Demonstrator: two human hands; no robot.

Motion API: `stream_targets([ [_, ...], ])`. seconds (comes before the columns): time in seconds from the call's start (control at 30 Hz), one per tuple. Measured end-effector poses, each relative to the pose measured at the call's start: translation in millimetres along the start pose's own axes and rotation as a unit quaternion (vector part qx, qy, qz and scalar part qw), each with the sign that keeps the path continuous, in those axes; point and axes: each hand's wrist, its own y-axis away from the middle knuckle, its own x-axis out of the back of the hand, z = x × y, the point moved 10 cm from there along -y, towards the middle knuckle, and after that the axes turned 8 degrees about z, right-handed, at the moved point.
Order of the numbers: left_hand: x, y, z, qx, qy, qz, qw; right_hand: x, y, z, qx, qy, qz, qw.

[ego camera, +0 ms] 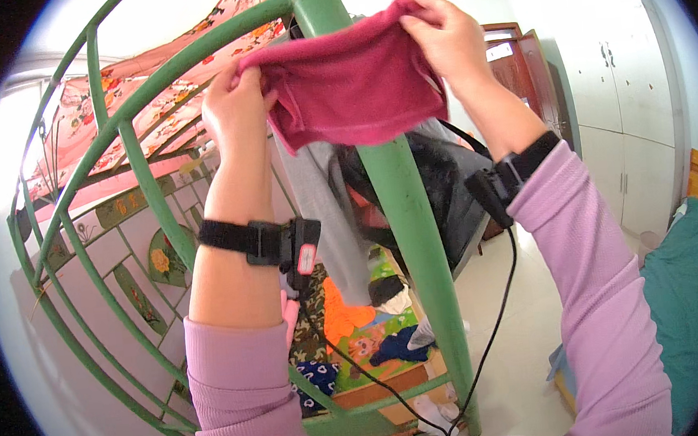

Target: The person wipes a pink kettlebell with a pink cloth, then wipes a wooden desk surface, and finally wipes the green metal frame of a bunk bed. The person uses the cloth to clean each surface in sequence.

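Note:
A dark pink piece of fabric (357, 88), perhaps a small towel or garment, is stretched between my two hands. My left hand (236, 107) grips its upper left corner, and my right hand (449, 41) pinches the upper right corner. The cloth hangs in front of the green metal post (406, 207) of a bunk bed and covers part of it. Behind the post hang a grey garment (324, 214) and a black bag or jacket (438, 180), partly hidden. A black strap with a small device (284, 248) is around each forearm, with cables running down.
Curved green bed rails (136, 167) rise on the left, under a floral pink cloth (148, 92). On the lower bunk lie an orange garment (344, 313) and a dark blue garment (402, 346). White cabinets (623, 104) and a teal-covered bed (695, 314) stand on the right.

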Motion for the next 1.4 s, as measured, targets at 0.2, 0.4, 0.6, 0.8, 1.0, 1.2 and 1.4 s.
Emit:
stream_targets([
  [0.2, -75, -23, -3, -0.151, -0.050, -0.018, 0.987, -63, 1, -31, 0.218, -0.017, -0.012, 0.976],
  [0.4, -109, -3, -59, -0.131, -0.030, -0.040, 0.990, -101, 43, 26, -0.024, -0.095, -0.116, 0.988],
  [0.6, -97, 42, -84, -0.144, 0.021, -0.025, 0.989, -78, 93, 44, -0.048, -0.055, -0.097, 0.993],
  [0.8, -76, 110, -106, -0.143, -0.086, -0.005, 0.986, -36, 159, 46, -0.068, -0.053, -0.102, 0.991],
  [1.0, -55, 193, -139, -0.108, -0.116, -0.010, 0.987, 7, 223, 42, -0.020, -0.025, -0.111, 0.993],
  [1.2, -29, 285, -181, -0.105, -0.171, -0.048, 0.979, 51, 313, 67, -0.044, -0.001, -0.146, 0.988],
  [1.4, 1, 374, -241, 0.037, -0.135, -0.075, 0.987, 94, 405, 86, -0.085, 0.055, -0.222, 0.970],
])
